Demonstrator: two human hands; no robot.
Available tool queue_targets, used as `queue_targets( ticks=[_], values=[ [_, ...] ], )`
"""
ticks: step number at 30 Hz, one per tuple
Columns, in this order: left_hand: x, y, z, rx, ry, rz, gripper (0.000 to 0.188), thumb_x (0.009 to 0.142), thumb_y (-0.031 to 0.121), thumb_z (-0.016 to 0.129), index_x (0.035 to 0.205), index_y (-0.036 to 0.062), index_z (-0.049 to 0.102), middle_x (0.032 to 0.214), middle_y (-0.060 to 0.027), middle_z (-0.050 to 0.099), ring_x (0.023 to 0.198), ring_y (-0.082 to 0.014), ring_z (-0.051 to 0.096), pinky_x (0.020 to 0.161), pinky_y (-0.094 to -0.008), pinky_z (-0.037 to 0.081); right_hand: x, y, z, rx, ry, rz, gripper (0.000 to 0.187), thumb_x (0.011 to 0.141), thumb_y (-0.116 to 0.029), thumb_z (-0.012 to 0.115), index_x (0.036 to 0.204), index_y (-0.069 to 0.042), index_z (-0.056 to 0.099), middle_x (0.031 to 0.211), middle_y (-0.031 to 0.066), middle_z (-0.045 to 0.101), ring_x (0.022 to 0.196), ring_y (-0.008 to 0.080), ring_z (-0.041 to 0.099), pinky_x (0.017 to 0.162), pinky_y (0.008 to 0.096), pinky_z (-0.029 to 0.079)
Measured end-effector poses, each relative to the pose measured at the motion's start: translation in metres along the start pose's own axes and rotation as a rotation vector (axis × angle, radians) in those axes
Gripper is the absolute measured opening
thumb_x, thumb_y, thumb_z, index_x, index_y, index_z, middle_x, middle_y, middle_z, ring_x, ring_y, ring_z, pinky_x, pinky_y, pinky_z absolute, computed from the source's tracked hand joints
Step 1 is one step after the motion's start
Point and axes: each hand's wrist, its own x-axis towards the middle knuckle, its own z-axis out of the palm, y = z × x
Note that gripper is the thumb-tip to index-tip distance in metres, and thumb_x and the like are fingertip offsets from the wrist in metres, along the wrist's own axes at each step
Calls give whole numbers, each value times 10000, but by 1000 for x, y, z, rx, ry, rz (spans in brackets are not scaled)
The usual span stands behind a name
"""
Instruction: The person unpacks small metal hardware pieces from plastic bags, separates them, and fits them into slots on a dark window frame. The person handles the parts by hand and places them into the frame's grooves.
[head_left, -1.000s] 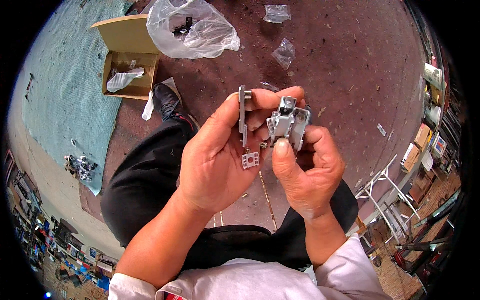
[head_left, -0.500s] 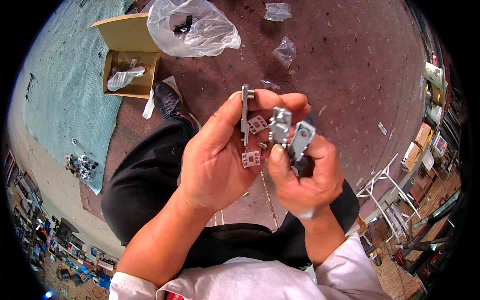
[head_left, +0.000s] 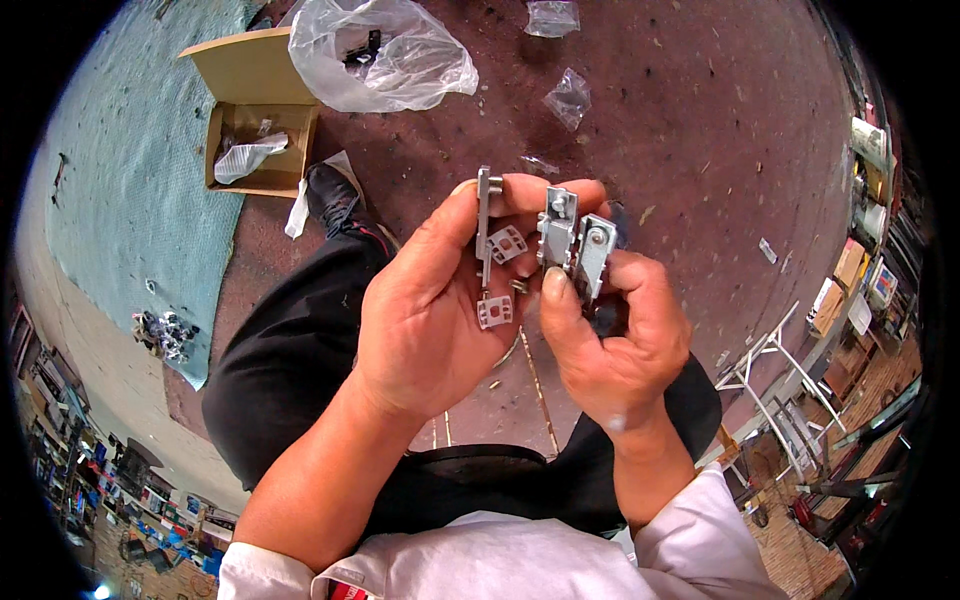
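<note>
Cupped with its palm up, my left hand (head_left: 410, 310) pinches a narrow metal bar (head_left: 484, 225) upright between thumb and fingers. Two small pale slotted plates lie in that palm, an upper plate (head_left: 507, 244) and a lower plate (head_left: 495, 312). Between them rests a small metal cylinder or screw (head_left: 519, 286). My right hand (head_left: 630, 345) is closed on two silver hinge-like brackets, with the thumb pressed against them. The left bracket (head_left: 558, 225) and the right bracket (head_left: 596, 250) stand side by side, in front of my left fingertips. The right fingers are partly hidden behind the brackets.
An open cardboard box (head_left: 258, 185) and a clear plastic bag (head_left: 420, 85) with dark pieces lie on the floor ahead. Small plastic bags (head_left: 568, 100) are scattered beyond. A blue-green mat (head_left: 140, 200) at left bears a pile of metal parts (head_left: 170, 335). A white metal frame (head_left: 765, 360) stands right.
The two brackets in my right hand have tilted and moved slightly left and up, showing their faces more squarely. My left hand and its parts have shifted slightly left.
</note>
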Motion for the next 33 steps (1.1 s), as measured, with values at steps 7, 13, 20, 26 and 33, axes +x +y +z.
queue_targets(
  ticks=[7,13,20,26,33],
  values=[
    [-1,-5,-2,-19,106,12,463,1115,349,281,1318,28,547,1384,-235,577,1284,-341,568,1096,-498,449,-1,2,2,-70,-8,-17,236,870,-143,816,982,-21,649,736,62,681,567,125,619,530,277,512],
    [-6,-2,-8,198,213,-54,432,1112,346,338,1289,17,556,1267,-184,645,1171,-280,628,1041,-390,491,-6,4,4,-72,8,-5,236,898,-115,783,1052,8,654,756,81,697,594,111,640,540,255,520],
    [-8,-4,-13,8,129,-18,427,1111,343,346,1289,13,550,1239,-165,657,1140,-270,641,1014,-426,511,-7,6,9,-61,-40,-89,279,896,-110,782,1101,22,645,841,95,719,645,115,657,553,249,531],
    [-16,-2,-14,17,171,-10,434,1110,359,344,1274,17,556,1201,-153,668,1099,-264,657,993,-425,521,-9,5,5,-19,-88,-153,292,913,-109,762,1142,13,630,814,56,689,619,93,610,567,229,513],
    [-24,10,-15,68,216,20,444,1100,403,373,1238,38,585,1065,-117,684,908,-222,680,846,-406,551,-20,7,-3,198,-19,103,203,954,-77,694,1133,11,654,886,27,655,752,62,596,701,226,497]
  ],
)
